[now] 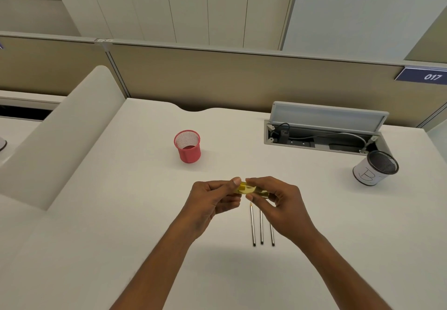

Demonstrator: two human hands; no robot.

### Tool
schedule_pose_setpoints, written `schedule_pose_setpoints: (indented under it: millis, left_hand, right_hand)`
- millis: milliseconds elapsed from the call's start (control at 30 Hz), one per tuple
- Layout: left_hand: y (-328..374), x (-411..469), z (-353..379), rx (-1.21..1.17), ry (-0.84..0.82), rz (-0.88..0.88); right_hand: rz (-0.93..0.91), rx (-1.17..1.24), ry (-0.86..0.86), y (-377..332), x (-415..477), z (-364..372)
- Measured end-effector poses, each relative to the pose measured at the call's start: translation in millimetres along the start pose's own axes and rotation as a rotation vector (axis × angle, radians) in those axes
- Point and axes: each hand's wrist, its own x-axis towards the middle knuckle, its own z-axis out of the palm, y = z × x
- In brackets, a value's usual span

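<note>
A small roll of yellow tape (249,189) is held above the white desk (121,213) between both hands. My left hand (212,200) pinches its left end with thumb and fingers. My right hand (278,203) grips the right part, fingers curled over it. Three pencils (262,227) lie side by side on the desk just below the hands; the right hand covers the tips of two.
A red mesh cup (188,147) stands behind the hands. A white cup with a black mesh inside (375,168) stands at the right. An open cable tray with wires (324,138) is set in the desk at the back right. A beige partition runs behind.
</note>
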Motion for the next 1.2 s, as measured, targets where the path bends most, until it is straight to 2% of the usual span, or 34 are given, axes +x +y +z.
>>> schedule_pose_setpoints:
  millis: [500, 867, 1200]
  left_hand:
    - [-10, -2, -3, 0.054, -0.039, -0.022]
    - [-14, 3, -1, -0.209, -0.004, 0.031]
    - [-24, 10, -3, -0.218, 0.04, 0.072]
  right_hand:
    - [-0.029, -0.048, -0.001, 1, -8, 4]
    - [0.126, 0.15, 0.056, 1, -2, 1]
    - [0.155, 0.032, 0.11, 17, -3, -6]
